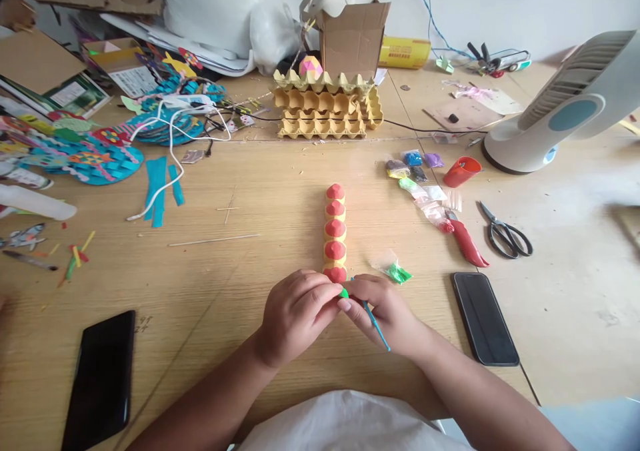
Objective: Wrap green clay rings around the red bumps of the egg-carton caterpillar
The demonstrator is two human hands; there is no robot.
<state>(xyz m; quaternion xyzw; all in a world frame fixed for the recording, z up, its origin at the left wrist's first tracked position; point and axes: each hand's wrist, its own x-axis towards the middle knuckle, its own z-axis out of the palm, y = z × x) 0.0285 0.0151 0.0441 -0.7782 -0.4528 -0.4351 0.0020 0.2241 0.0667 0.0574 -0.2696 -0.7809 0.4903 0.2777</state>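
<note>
Between the fingertips of my left hand (303, 311) is a small lump of green clay (344, 293). My right hand (383, 308) meets it from the other side, its fingers closed around a thin blue modelling tool (376, 326) that slants down to the right. Just beyond my hands lies an egg carton strip (326, 233), yellow with red-capped bumps, running away from me. Its near end is partly hidden by my fingers. An opened bag of green clay (399, 273) rests to the right of the strip.
Phones lie at left (103, 371) and right (485, 318). Black scissors (505, 231), a red-handled knife (467, 241), a red cup (463, 171) and clay packets (413, 158) are on the right. Egg cartons (323, 128) stand at the back, near a white fan (555, 104).
</note>
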